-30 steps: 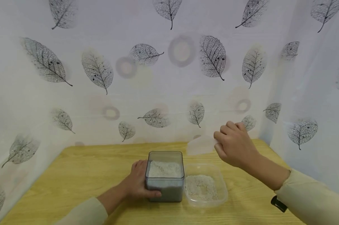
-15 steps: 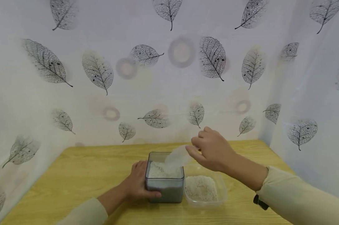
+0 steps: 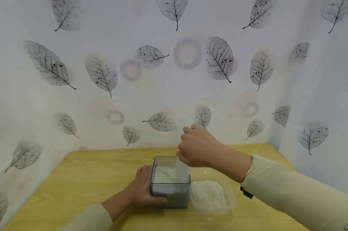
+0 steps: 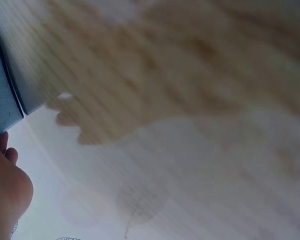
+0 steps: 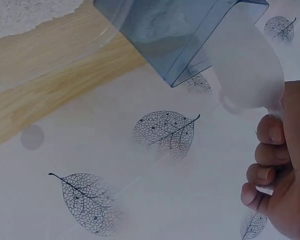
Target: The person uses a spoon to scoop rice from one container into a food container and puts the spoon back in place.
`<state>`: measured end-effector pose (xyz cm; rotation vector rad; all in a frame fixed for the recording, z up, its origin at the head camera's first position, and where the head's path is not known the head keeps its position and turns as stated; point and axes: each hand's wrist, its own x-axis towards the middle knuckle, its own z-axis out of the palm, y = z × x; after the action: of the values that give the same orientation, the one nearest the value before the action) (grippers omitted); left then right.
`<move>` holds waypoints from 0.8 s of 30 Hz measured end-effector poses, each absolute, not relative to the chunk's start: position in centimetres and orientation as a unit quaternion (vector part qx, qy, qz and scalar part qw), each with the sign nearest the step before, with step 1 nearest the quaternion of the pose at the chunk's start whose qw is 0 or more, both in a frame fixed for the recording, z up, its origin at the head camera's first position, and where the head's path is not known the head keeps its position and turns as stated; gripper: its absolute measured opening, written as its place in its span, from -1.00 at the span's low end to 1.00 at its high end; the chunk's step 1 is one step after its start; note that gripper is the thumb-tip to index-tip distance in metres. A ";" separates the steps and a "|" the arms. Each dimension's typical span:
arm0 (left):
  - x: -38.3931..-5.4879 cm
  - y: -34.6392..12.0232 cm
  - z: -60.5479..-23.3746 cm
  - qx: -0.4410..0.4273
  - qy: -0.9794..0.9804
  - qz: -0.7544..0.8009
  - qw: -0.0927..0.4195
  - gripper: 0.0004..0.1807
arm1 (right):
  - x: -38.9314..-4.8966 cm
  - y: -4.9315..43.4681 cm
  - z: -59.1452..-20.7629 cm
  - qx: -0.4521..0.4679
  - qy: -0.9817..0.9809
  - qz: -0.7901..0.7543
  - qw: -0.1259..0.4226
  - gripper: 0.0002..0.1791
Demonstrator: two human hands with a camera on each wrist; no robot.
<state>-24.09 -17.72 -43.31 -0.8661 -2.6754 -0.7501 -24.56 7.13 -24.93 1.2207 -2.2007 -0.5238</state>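
Right fingers [image 5: 271,131] grip the scoop [image 5: 247,62], long axis pointing down.

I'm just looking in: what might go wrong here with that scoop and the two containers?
The scoop, held by the right hand, is at the gray container's mouth; it could catch the rim and scatter white powdery stuff onto the table.

The left hand holds the gray container at one side, so a hard push might shift it.

The clear tub beside it has no hand on it and could get bumped.
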 end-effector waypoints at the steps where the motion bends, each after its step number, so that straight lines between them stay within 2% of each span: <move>1: -24.0 -17.8 -43.2 -0.293 -0.914 -0.257 0.112 0.16 | -24.5 6.9 -24.9 0.457 -0.823 -0.202 0.269 -0.42; 4: -23.9 -17.9 -43.2 -0.288 -0.916 -0.258 0.106 0.17 | -24.4 6.3 -25.3 0.457 -0.830 -0.205 0.245 -0.45; 9: -24.0 -17.8 -43.2 -0.296 -0.913 -0.252 0.125 0.15 | -24.0 6.3 -26.5 0.429 -0.857 -0.168 0.230 -0.47; 17: -24.0 -17.7 -43.1 -0.300 -0.909 -0.259 0.128 0.15 | -23.0 7.3 -28.0 0.399 -0.899 -0.071 0.165 -0.47; 24: -24.2 -17.7 -43.2 -0.306 -0.908 -0.252 0.135 0.12 | -23.1 8.1 -29.2 0.390 -0.917 -0.012 0.083 -0.44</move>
<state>-24.17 -17.71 -43.21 -0.8855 -2.6314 -0.7297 -23.06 8.07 -29.20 1.1640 -2.7369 -0.0368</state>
